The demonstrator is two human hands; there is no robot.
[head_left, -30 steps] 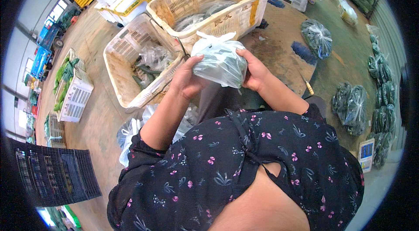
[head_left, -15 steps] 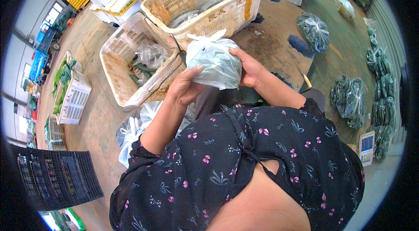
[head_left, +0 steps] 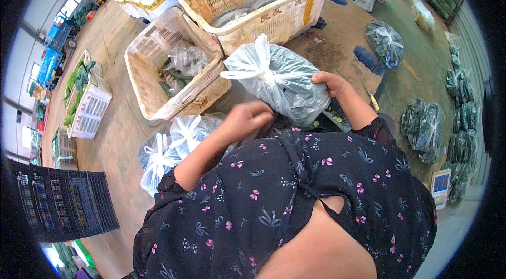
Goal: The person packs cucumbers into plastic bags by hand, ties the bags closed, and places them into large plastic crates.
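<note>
A tied plastic bag (head_left: 295,86) full of dark green vegetables is in front of me. Its white knotted handles point up and left, so the bag lies tilted. My right hand (head_left: 333,85) grips its right side, thumb on top and fingers tucked beneath. Just below and left of the bag is my left hand (head_left: 246,122), off the plastic; motion smears its fingers, which look curled. By my left forearm sit more tied bags (head_left: 159,156) with white knots.
Ahead stand a large dirty white crate (head_left: 253,26) holding bagged goods and a smaller crate (head_left: 150,86) with loose green vegetables and clear plastic. Filled bags (head_left: 422,126) rest on the floor at right. A yellow-handled tool (head_left: 374,102) lies near my right forearm.
My left hand has let go of the bag and drawn down toward my body. The bag has tipped, its knot swinging round to the left, while my right hand keeps hold of it.
</note>
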